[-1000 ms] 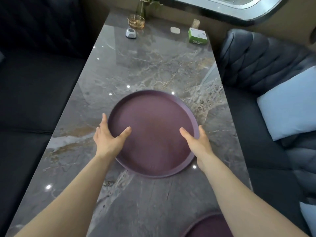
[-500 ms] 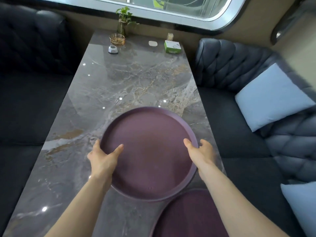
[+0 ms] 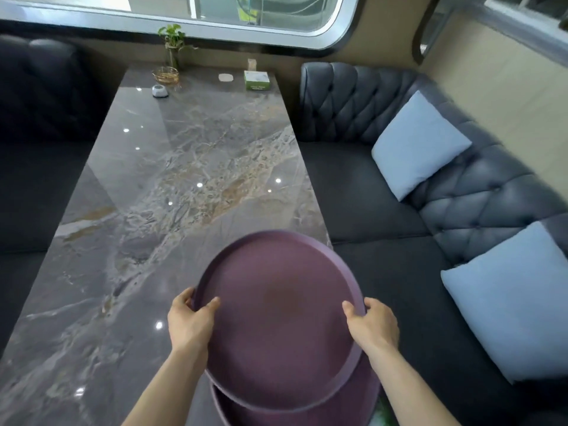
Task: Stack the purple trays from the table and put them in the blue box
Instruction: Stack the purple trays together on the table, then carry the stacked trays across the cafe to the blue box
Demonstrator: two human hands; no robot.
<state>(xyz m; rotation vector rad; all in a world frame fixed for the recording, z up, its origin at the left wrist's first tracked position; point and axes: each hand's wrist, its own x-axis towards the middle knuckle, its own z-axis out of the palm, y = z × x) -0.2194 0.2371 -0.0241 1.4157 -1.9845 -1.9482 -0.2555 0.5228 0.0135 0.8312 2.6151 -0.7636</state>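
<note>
Both hands grip one round purple tray (image 3: 278, 321) low in the frame, right of centre: the left hand (image 3: 188, 322) clasps its left rim with the thumb lying inside, and the right hand (image 3: 375, 325) clasps the right rim the same way. This upper tray covers most of a second purple tray (image 3: 295, 410) at the bottom edge, which shows only as a crescent beneath it; whether the two touch cannot be told. Both sit over the near right corner of the marble table (image 3: 159, 210). At the table's far end, upper centre, stand a small plant (image 3: 172, 44), a gold-rimmed dish (image 3: 166, 75) and a green box (image 3: 257, 80). Dark tufted sofas with pale blue cushions (image 3: 415, 142) fill the right side.
</note>
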